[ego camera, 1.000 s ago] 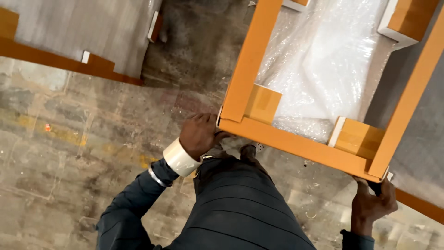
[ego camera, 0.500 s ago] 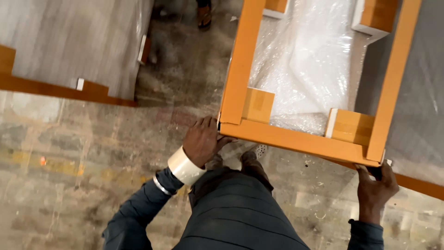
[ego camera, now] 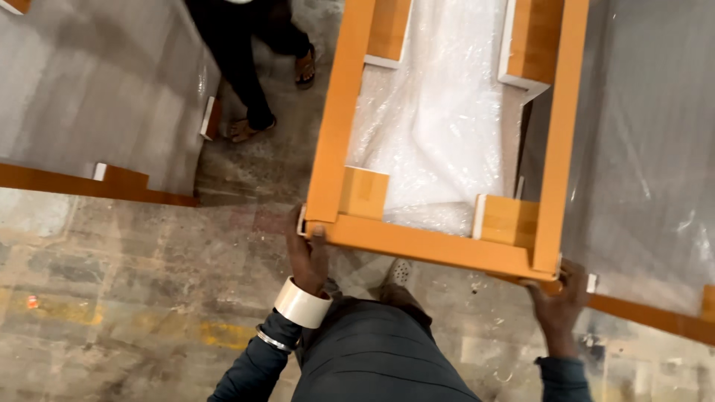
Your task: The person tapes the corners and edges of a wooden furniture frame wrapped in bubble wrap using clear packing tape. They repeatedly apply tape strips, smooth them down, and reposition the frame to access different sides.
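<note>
An orange wooden frame (ego camera: 432,249) with corner blocks is held out in front of me, with crumpled bubble wrap (ego camera: 439,126) showing inside it. My left hand (ego camera: 307,253) grips the frame's near left corner, thumb on top; a roll of tape sits around that wrist. My right hand (ego camera: 557,298) holds the near right corner from underneath. Both hands are closed on the frame's near rail.
Another person's legs and sandalled feet (ego camera: 253,82) stand just beyond the frame's left side. A grey panel with an orange edge (ego camera: 97,112) lies at the left. A plastic-wrapped grey panel (ego camera: 648,149) lies at the right. Worn concrete floor (ego camera: 112,298) below.
The frame has shifted right and reaches farther up the view. The other person's legs have come into sight at the top. Both hands keep their grip on the near corners.
</note>
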